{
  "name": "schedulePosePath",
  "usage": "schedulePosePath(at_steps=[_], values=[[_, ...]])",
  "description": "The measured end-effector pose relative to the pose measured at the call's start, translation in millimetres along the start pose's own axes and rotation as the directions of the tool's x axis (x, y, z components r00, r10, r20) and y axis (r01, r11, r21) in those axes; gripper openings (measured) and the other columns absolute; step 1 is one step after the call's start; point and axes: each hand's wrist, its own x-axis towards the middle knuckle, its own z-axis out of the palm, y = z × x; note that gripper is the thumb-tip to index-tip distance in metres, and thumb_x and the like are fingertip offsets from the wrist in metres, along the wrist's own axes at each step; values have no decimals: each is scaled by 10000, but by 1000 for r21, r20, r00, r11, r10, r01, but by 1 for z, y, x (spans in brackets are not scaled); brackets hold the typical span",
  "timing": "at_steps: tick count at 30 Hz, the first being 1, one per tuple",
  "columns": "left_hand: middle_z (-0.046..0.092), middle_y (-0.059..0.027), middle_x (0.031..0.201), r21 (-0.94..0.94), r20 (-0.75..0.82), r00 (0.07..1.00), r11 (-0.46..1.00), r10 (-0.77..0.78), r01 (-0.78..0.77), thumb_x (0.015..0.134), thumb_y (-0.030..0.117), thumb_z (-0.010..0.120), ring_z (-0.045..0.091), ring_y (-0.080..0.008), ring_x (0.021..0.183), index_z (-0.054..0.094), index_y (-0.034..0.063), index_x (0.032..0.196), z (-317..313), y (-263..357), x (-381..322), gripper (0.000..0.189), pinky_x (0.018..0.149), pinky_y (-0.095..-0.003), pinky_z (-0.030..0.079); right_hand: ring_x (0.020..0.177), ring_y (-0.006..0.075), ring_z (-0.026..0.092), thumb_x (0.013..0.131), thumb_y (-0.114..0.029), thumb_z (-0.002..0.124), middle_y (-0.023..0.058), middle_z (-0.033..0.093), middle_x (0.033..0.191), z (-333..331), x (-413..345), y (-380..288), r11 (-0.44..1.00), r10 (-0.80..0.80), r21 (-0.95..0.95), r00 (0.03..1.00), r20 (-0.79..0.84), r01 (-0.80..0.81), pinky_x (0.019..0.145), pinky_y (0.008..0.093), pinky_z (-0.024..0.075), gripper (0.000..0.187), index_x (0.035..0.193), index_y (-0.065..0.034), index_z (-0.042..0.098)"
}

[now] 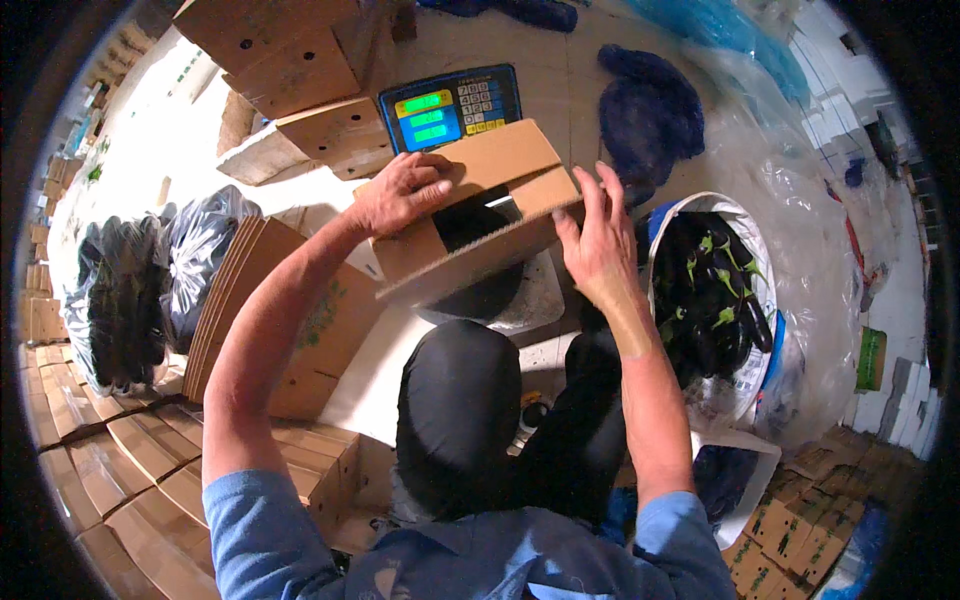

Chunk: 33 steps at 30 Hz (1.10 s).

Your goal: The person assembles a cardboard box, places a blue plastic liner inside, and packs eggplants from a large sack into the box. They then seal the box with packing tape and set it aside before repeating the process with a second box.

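Observation:
In front of my knees is a cardboard box [499, 161] with its flaps partly folded in. A dark interior shows through the gap between the flaps. The near flap [480, 251] stands raised, with a corrugated edge. My left hand [409, 191] lies on the box's left end, fingers curled over the far flap. At the right end, my right hand [600, 236] has its fingers spread beside the corner, the thumb by the near flap's edge. Just behind the box, a digital scale display [454, 105] with a keypad is lit. Part of a pale platform [544, 289] shows beneath the box.
On my right stands a white-lined container [757, 262] of eggplants [712, 300], beside clear plastic sheeting [810, 262]. Flattened cardboard sheets [337, 352] lean at my left, near plastic-wrapped bundles [120, 300]. Stacked boxes [142, 442] fill the lower left; more boxes [300, 67] stand at the back.

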Motion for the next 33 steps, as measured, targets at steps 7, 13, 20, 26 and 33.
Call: schedulePosePath(at_steps=[7,13,20,26,33], values=[[659,-133,1229,-449,78,976,867,-202,215,1025,580,436,590,-239,1157,693,7,1164,-18,-22,2,644,1043,-364,433,1219,442,551,1015,-413,543,218,536,1374,34,50,16,969,70,231,996,62,-83,980,492,479,445,1270,-49,572],[624,-150,1312,-536,-40,963,819,-267,205,1001,526,533,567,-267,1221,684,45,1205,-4,-28,-7,544,1076,-373,416,1332,410,494,846,-609,696,267,439,1499,80,76,20,886,387,71,813,435,-459,1091,479,421,1096,1564,7,144],[564,-95,1365,-877,-205,531,395,-822,274,947,324,685,541,-261,1250,358,114,1531,56,15,-87,701,1066,-418,426,1227,327,572,861,-549,723,239,561,1349,65,65,60,687,343,390,747,570,-613,1012,403,480,849,1410,27,426],[565,-95,1325,-991,-131,681,91,-720,-94,1012,239,574,559,-171,1157,403,76,1502,71,25,-99,544,960,-325,474,1255,361,563,900,-625,621,219,632,1281,45,45,35,776,350,310,784,512,-549,1148,620,150,761,1344,-20,492],[597,-175,1327,-783,-139,674,497,-726,374,1035,464,521,580,-230,1192,441,30,1468,45,39,-83,619,990,-363,469,1210,349,550,939,-482,623,238,564,1302,41,11,30,703,464,363,782,417,-611,1051,451,402,630,1337,-9,501]])
